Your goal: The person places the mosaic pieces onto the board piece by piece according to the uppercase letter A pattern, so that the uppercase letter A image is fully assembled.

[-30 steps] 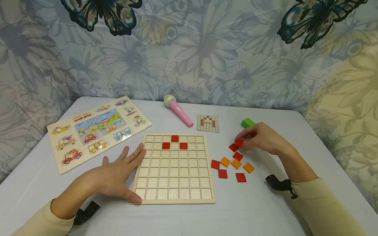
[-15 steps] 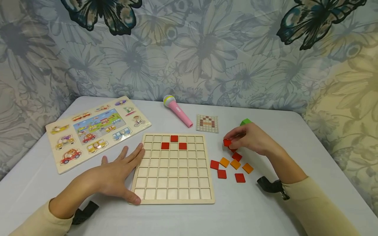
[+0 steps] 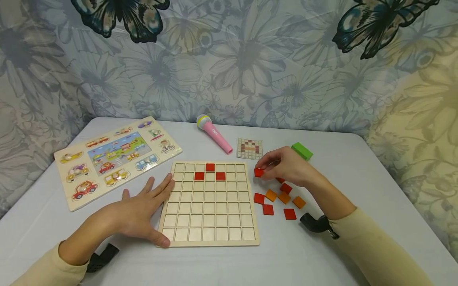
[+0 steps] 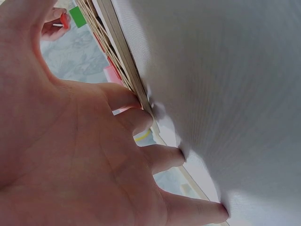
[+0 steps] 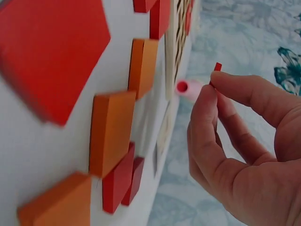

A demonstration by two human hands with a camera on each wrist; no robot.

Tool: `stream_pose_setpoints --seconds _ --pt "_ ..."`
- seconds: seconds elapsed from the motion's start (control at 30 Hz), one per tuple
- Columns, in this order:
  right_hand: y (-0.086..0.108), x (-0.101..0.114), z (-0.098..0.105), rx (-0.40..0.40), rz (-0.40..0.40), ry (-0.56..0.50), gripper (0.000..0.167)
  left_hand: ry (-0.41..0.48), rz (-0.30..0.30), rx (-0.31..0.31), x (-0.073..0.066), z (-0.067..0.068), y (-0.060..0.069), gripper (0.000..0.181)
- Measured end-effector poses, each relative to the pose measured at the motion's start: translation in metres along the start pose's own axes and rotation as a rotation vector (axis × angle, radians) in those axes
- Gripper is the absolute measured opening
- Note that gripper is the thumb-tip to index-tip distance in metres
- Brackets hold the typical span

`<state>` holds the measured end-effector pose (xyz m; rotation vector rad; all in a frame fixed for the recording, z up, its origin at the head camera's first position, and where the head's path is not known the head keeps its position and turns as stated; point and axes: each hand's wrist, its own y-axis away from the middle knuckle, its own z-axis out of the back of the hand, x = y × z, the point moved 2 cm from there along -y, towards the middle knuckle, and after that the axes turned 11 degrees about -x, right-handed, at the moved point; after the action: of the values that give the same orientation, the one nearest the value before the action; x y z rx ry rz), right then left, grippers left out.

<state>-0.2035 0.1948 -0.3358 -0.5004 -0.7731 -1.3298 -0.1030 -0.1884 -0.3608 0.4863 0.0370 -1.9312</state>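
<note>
My right hand (image 3: 286, 167) pinches a red tile (image 3: 259, 172) between thumb and finger, held just right of the wooden grid board (image 3: 211, 243). In the right wrist view, the right hand (image 5: 249, 141) has the tile (image 5: 217, 67) edge-on at its fingertips. Three red tiles sit in the board's upper cells, one (image 3: 210, 167) in the top row and two in the row below. With fingers spread, my left hand (image 3: 137, 216) rests against the board's left edge; the left wrist view shows the left hand (image 4: 89, 150) with fingertips along that edge.
Loose red tiles (image 3: 268, 209) and orange tiles (image 3: 299, 202) lie right of the board. Behind stand a green block (image 3: 302, 151), a patterned card (image 3: 249, 148) and a pink toy microphone (image 3: 219, 138). A picture puzzle (image 3: 118, 153) lies at the left.
My right hand has moved left toward the board with the red tile, uncovering more of the green block. The left hand has stayed at the board's edge.
</note>
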Motion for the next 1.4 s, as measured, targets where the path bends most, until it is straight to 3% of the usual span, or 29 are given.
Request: stream_pose_setpoints --seconds 0.17,0.6,1.4 --pt "-0.001 0.005 -0.009 0.021 0.007 -0.044 0.025 0.006 0.003 0.005 0.0 -0.001 0.0 0.149" --pt "-0.008 0.017 -0.03 0.099 0.035 -0.022 0.024 0.017 0.009 0.002 0.0 -0.002 0.0 0.15" --pt "-0.013 0.035 -0.054 0.155 0.032 -0.029 0.02 0.015 0.009 -0.008 0.0 -0.001 0.0 0.15"
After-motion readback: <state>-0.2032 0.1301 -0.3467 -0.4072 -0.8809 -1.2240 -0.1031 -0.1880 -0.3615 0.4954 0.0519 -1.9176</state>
